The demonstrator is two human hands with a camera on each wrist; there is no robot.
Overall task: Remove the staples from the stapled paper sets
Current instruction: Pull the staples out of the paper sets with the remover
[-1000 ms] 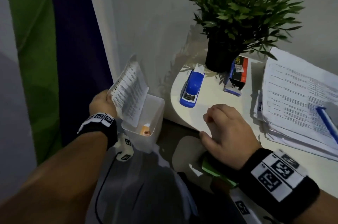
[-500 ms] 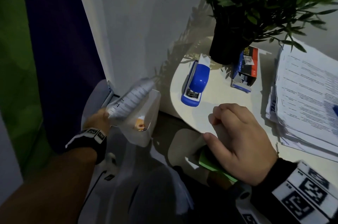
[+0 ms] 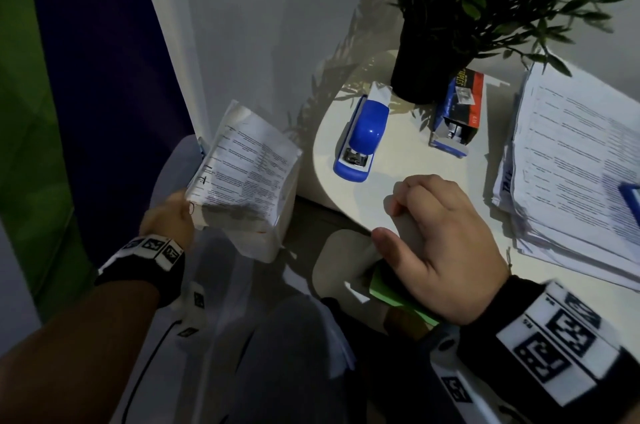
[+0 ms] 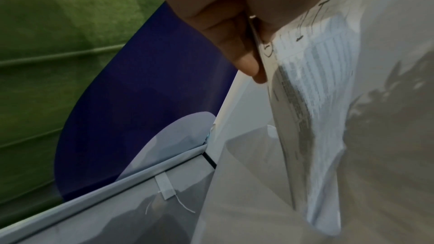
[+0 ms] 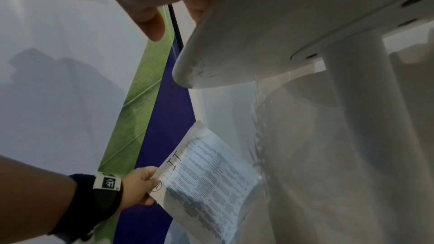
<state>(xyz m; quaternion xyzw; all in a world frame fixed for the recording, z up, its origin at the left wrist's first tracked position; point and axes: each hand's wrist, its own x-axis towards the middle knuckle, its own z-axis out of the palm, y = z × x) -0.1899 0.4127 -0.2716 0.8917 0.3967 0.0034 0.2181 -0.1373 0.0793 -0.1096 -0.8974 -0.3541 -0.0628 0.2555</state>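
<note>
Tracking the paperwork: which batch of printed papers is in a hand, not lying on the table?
The folded paper set, pinched at its edge by the left hand above the white bin. The big paper stack lies flat on the table.

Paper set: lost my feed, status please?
Left hand pinches paper set over white bin. Right hand curled on table edge, holding nothing visible. Staple not discernible. Nothing in the way.
</note>
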